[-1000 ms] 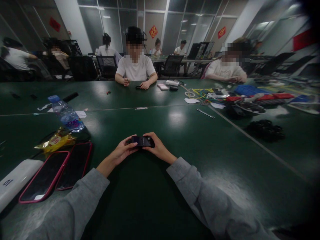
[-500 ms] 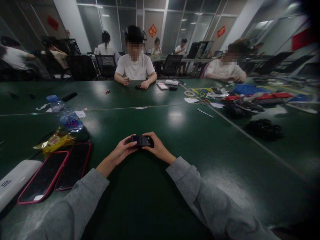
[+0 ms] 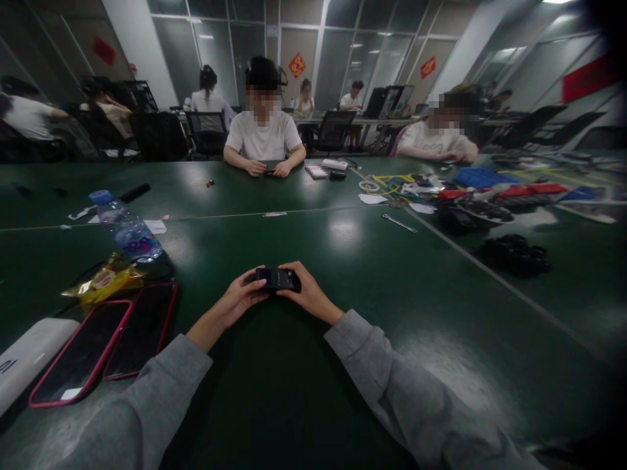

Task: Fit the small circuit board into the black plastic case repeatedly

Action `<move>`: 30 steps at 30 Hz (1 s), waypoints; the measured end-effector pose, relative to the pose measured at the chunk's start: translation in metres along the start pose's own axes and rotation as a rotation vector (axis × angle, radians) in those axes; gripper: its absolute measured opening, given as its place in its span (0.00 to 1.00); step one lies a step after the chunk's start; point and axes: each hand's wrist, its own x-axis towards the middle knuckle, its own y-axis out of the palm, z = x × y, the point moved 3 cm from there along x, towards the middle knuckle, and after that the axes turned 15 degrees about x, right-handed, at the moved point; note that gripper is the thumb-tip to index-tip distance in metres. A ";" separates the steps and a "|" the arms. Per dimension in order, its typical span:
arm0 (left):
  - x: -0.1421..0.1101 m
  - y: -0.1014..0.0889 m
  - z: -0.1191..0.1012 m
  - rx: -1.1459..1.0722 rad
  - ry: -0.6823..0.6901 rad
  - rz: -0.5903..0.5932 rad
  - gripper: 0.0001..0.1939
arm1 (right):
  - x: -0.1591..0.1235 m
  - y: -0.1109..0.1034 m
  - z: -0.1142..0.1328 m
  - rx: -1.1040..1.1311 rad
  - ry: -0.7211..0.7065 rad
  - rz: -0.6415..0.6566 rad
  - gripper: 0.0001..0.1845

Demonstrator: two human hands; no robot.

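A small dark device [image 3: 277, 279] with a faintly lit face lies between both my hands, low over the green table [image 3: 343, 339]. My left hand [image 3: 240, 297] grips its left end, fingers curled round it. My right hand [image 3: 306, 292] closes on its right end with the thumb on top. Grey sleeves cover both my forearms.
At my left lie two dark phones in red cases [image 3: 105, 339], a white box [image 3: 27, 362], a yellow snack packet [image 3: 105, 281] and a water bottle [image 3: 125, 225]. A wrench [image 3: 401, 223], cables and tools [image 3: 470, 196] sit at the right. A person in white [image 3: 264, 134] sits opposite; others sit beyond.
The view has shifted slightly; my hands and the device stay in the same hold. The person opposite has lowered both hands to the table.
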 end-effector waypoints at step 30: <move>0.003 -0.005 0.003 -0.163 -0.042 0.047 0.22 | 0.002 -0.001 0.003 -0.081 0.067 -0.081 0.26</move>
